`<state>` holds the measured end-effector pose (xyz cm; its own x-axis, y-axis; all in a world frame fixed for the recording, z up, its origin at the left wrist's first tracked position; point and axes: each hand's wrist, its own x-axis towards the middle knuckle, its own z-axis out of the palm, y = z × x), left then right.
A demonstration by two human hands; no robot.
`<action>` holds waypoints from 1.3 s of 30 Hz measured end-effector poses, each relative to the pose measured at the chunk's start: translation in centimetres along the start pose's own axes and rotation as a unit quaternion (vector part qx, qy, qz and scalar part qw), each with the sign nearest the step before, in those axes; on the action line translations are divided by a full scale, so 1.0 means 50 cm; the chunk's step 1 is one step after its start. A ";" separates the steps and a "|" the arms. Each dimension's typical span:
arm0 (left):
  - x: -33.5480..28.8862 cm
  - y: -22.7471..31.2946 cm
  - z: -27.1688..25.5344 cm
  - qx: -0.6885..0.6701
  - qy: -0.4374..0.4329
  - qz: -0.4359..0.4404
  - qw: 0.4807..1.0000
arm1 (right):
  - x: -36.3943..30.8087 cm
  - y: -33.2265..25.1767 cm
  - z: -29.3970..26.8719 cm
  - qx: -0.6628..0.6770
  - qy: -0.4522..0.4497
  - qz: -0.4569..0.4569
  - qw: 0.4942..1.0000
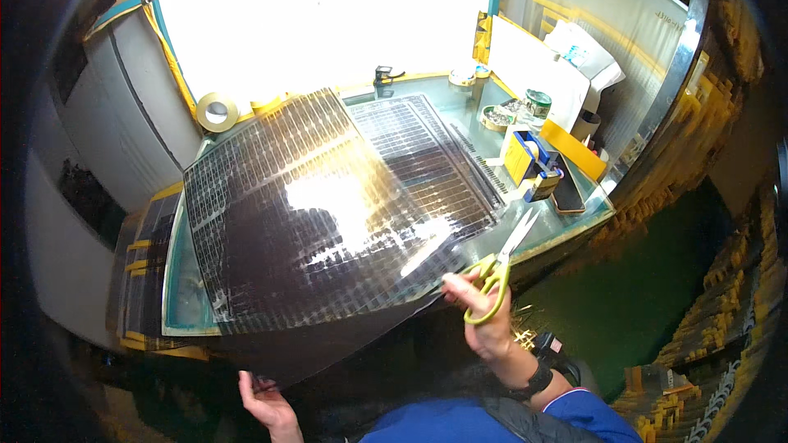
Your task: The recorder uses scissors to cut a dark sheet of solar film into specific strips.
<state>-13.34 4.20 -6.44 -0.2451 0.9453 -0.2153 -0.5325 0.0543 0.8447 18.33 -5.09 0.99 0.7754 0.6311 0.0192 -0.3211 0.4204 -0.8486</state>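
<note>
Scissors at four, blades aimed at one | patterned sheet from centre to seven, overhanging; dip that right hand and I'd fear tips snagging it | right forearm from five, fingers hooked round handles; left hand at seven by sheet's edge, pinching or not, I can't tell
</note>
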 end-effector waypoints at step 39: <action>-0.200 -0.124 0.319 0.208 -0.357 -0.280 0.866 | -0.174 0.101 -0.019 -0.145 -0.170 0.110 0.969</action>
<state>5.31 -0.48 -1.69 0.6010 0.6823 -0.4162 -0.0304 0.5399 0.8412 10.47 -9.07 -3.96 0.4661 0.8835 -0.0473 -0.2540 0.0825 -0.9637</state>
